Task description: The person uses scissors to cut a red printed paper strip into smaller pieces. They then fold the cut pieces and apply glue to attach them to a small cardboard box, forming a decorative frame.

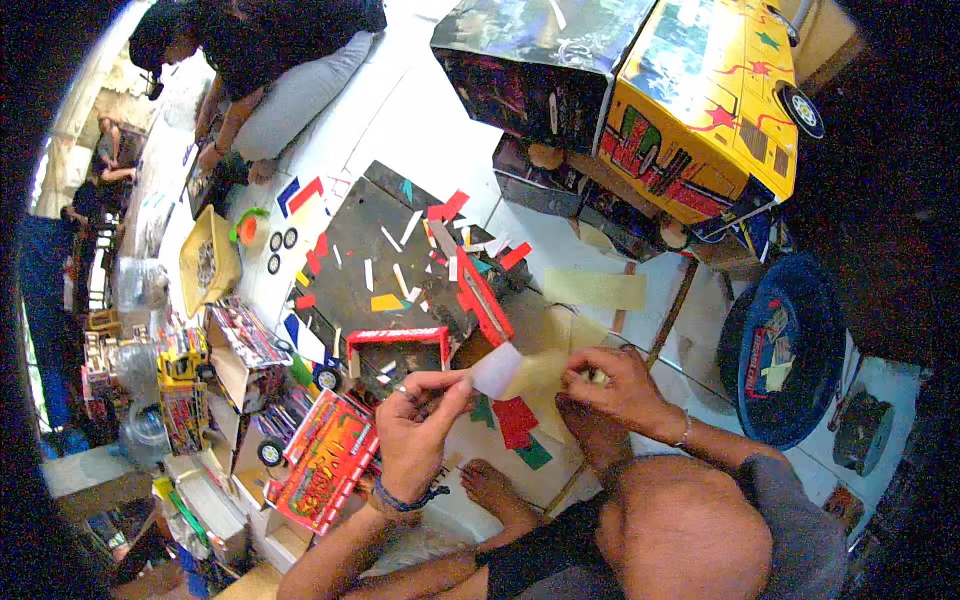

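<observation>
one pale slip occupies the left grip; the right grip pinches a half-hidden scrap.

I see bright white shine on the floor near the top, and dark, speckly corners all around.

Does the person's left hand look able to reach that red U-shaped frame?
Probably yes: the red U-shaped frame lies just beyond the left hand, and nothing seems to block the way, though that hand pinches a small pale sheet.
</observation>
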`<state>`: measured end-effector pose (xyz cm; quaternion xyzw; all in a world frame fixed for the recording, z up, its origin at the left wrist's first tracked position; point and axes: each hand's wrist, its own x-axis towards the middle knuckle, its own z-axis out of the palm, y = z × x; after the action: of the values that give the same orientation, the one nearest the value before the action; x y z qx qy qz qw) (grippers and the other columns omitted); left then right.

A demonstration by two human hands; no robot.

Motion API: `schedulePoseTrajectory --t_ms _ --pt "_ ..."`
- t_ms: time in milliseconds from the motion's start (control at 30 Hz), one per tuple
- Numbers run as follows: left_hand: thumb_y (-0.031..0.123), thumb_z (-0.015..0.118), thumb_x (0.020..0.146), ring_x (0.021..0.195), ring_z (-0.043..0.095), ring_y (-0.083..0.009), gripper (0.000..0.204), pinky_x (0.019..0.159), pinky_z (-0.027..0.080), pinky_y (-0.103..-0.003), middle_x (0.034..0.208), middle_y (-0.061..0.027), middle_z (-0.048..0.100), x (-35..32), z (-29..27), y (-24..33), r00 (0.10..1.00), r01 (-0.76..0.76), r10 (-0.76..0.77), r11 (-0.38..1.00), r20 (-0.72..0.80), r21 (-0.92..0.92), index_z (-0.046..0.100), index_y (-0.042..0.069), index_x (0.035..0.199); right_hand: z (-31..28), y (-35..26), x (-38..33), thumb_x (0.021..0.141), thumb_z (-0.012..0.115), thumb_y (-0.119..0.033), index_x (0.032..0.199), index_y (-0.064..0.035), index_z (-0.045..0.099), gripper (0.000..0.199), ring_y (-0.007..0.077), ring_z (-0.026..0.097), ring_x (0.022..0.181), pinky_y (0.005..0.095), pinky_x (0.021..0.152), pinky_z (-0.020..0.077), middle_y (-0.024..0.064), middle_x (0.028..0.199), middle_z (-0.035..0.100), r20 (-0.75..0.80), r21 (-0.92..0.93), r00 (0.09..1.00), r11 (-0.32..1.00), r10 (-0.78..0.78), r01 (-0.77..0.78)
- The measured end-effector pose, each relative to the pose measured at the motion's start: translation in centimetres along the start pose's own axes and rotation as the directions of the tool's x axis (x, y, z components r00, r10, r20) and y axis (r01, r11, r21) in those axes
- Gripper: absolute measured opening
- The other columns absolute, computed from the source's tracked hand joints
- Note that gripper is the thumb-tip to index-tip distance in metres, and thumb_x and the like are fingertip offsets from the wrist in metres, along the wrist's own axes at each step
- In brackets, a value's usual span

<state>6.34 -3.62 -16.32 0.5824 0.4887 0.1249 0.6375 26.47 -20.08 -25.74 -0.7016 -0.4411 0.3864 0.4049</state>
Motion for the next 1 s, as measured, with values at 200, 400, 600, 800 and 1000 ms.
schedulePoseTrajectory --t_ms 200,400,600,800,1000 --pt "0.007 0.067 0.093 0.088 0.071 -0.0188 0.014 0.080 0.059 -0.031 0.100 -0.0128 0.071 0.6 -2.1 0.7 0.997 0.009 -0.026 0.975 -0.072 -0.223 0.066 -0.001 0.105 -2.3 4.7 -3.2 0.091 0.062 -0.037 0.107 -0.0092 0.070 0.033 0.0316 0.070 0.081 0.0420 0.076 0.0551 0.0142 0.089 0.071 0.265 -0.531 0.897 0.830 0.353 -0.170" --pt "0.006 0.070 0.085 0.104 0.068 -0.0252 0.017 0.086 0.058 -0.036 0.114 -0.0115 0.070 -0.7 -1.7 1.8 0.599 -0.799 0.673 0.465 0.434 0.383 0.072 0.009 0.102 -1.6 1.9 -1.4 0.101 0.055 -0.034 0.106 -0.0073 0.071 0.032 0.0190 0.070 0.090 0.0350 0.084 0.0541 0.0077 0.097 0.073 0.306 0.261 0.929 0.920 0.209 -0.293" --pt "0.014 0.077 0.078 0.106 0.066 -0.0218 0.023 0.084 0.059 -0.036 0.117 -0.0032 0.069 -1.2 -1.2 3.1 0.159 -0.914 0.675 -0.176 0.721 0.367 0.071 0.021 0.099 -2.6 -3.2 1.0 0.100 0.059 -0.032 0.104 -0.0037 0.070 0.030 0.0122 0.064 0.097 0.0303 0.090 0.0502 0.0026 0.102 0.071 0.405 0.600 0.906 0.712 0.122 -0.364" --pt "0.012 0.073 0.080 0.111 0.064 -0.0210 0.020 0.091 0.054 -0.036 0.121 -0.0019 0.068 -1.2 -1.4 2.8 0.182 -0.907 0.623 -0.192 0.761 0.374 0.072 0.018 0.099 -2.6 -4.3 1.6 0.094 0.069 -0.027 0.100 -0.0077 0.069 0.020 0.0068 0.060 0.084 0.0257 0.077 0.0494 -0.0017 0.089 0.067 0.348 0.622 0.927 0.706 0.139 -0.339" --pt "0.013 0.074 0.081 0.106 0.064 -0.0196 0.026 0.086 0.053 -0.036 0.115 -0.0029 0.068 0.4 -2.1 1.5 0.277 -0.884 0.606 -0.143 0.746 0.444 0.070 0.015 0.107 -1.9 -3.2 1.3 0.092 0.072 -0.030 0.098 -0.0120 0.066 0.019 0.0023 0.052 0.065 0.0213 0.052 0.0446 -0.0064 0.076 0.059 0.154 0.595 0.961 0.756 0.228 -0.274"
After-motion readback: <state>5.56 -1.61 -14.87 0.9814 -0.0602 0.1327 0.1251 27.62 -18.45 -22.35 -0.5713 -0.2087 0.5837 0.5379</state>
